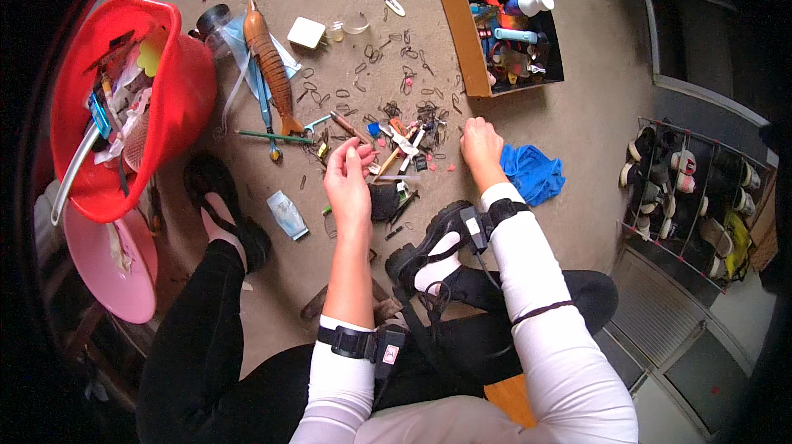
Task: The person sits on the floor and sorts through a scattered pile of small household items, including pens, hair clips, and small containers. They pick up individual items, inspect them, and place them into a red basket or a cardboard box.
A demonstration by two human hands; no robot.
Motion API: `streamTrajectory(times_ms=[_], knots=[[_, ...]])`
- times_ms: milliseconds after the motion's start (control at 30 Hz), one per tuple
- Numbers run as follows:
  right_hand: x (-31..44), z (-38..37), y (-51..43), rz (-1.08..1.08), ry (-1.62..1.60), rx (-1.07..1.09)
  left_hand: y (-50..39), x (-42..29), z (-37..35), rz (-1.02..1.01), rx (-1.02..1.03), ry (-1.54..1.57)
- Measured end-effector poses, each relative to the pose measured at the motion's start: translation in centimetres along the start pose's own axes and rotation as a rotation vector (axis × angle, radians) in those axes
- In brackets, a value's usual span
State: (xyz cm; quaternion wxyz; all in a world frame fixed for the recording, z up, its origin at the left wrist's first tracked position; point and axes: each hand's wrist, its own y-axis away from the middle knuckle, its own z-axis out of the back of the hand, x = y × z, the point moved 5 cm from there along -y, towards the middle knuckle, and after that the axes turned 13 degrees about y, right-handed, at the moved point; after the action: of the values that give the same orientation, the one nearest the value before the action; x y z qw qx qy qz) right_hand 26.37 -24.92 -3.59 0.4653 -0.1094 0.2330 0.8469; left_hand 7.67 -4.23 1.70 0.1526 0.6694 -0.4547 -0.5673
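My left hand [348, 179] hovers by the near left side of a pile of small items, fingers loosely curled and a little apart, with nothing visible in them. Beyond its fingertips lies a brown pen-like stick [350, 127]. My right hand [481, 145] is right of the pile, back upward; its curled fingers hide whatever may be beneath them. A crumpled blue cloth [532, 174] lies beside my right wrist. The pile contains tangled black hair ties [428, 113], a white marker-like stick [412, 152] and a blue cap-like piece [373, 129]. Several loose hair ties [374, 54] are scattered beyond.
A cardboard box [455, 29] of bottles and oddments stands at the far right. Left are a red plastic bin [195, 72] with mixed items and a pink basin [93, 264]. A wooden fish [272, 66], a white charger [306, 33] and a tissue packet [287, 215] lie on the floor.
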Motion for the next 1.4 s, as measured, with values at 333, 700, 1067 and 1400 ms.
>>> streamTrajectory(times_ms=[333, 700, 1067, 1400], knots=[[4.6, 3.9, 5.4, -0.161, -1.352, 0.247, 0.4, 2.3, -0.5, 0.137, 0.21, -0.148], [10.8, 5.8, 9.8, -0.066, -1.516, 0.272, 0.4, 2.6, 1.1, 0.184, 0.085, 0.292], [5.3, 1.2, 4.8, -0.167, -1.03, -0.087, -0.4, 2.1, 3.0, 0.18, -0.096, 0.321], [5.7, 10.2, 9.5, 0.113, -0.937, -0.316, 1.5, 2.6, 0.5, 0.35, 0.093, 0.028]])
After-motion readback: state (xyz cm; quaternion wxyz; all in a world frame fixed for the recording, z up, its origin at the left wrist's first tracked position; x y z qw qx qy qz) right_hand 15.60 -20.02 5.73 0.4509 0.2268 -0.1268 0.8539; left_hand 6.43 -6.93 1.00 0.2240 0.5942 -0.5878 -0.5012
